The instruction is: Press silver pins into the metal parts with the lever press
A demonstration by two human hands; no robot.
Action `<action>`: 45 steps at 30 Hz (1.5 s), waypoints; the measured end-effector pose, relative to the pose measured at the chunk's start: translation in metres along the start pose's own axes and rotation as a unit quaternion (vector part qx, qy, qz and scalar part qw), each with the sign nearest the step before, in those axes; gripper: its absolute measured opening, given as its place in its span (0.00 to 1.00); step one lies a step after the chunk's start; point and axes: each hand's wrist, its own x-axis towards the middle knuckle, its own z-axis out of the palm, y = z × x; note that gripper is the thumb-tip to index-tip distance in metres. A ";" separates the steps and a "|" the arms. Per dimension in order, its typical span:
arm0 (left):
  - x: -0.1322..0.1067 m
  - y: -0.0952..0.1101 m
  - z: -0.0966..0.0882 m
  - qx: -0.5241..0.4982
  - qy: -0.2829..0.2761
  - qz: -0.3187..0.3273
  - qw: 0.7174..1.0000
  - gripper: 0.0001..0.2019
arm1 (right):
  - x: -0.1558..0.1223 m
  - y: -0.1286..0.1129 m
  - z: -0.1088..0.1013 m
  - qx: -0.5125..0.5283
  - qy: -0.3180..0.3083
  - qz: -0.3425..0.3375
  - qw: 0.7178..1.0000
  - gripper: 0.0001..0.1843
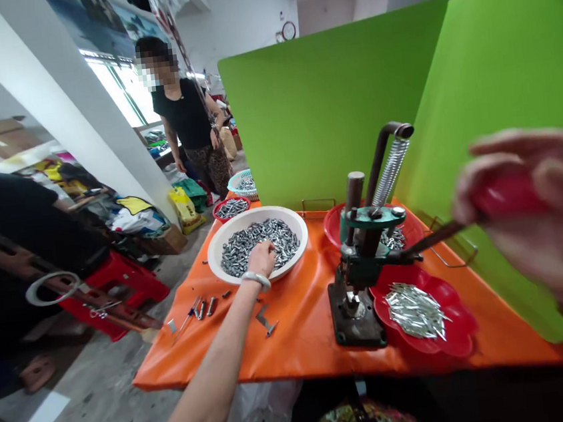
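Observation:
My left hand [262,258] reaches into a white bowl [216,271] heaped with small grey metal fasteners [238,248]. Its fingers are bunched at the pile; what they pinch, if anything, is hidden. On the right, my right hand [537,204], smeared by motion, wraps around the red knob [508,194] of a lever [437,235]. That lever belongs to a dark green hand press [361,270] with a coil spring at its top. A red flower-shaped dish [463,339] of thin, shiny metal pins [417,311] stands beside the press base.
Behind the press sits a red basin [332,226] of metal parts. Loose bolts and small tools [201,309] lie on the orange tabletop [305,343]. Green panels [331,112] border the back and right. A person [186,120] stands beyond the table; another red bowl [219,216] is at the far left corner.

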 end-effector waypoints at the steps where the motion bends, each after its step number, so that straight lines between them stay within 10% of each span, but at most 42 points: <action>1: 0.009 -0.005 0.002 0.022 -0.018 -0.006 1.000 0.11 | 0.020 0.005 0.001 0.085 0.025 0.029 0.996 0.16; 8: 0.037 -0.011 0.023 0.055 -0.087 -0.005 0.995 0.10 | 0.076 0.088 0.011 0.289 0.068 0.128 0.946 0.09; 16: 0.032 -0.010 0.018 0.022 -0.064 -0.017 0.998 0.11 | -0.061 0.181 0.022 0.173 0.064 0.438 0.880 0.13; 22: -0.001 0.020 -0.006 -0.193 -0.013 -0.025 0.981 0.11 | -0.121 0.196 0.086 0.071 -0.104 0.390 0.912 0.14; 27: -0.064 0.054 0.000 -0.628 -0.159 -0.089 0.756 0.14 | -0.119 0.201 0.111 -0.047 -0.133 0.374 0.917 0.13; 33: -0.118 0.070 0.022 -0.802 -0.260 -0.203 0.498 0.11 | -0.090 0.204 0.072 -0.003 -0.118 0.360 0.926 0.15; 39: -0.132 0.083 0.025 -0.818 -0.280 -0.248 0.438 0.10 | -0.061 0.206 0.024 -0.073 0.041 0.287 0.954 0.23; 45: -0.134 0.090 0.036 -0.818 -0.311 -0.249 0.415 0.09 | -0.103 0.168 0.058 0.040 -0.090 0.385 0.918 0.17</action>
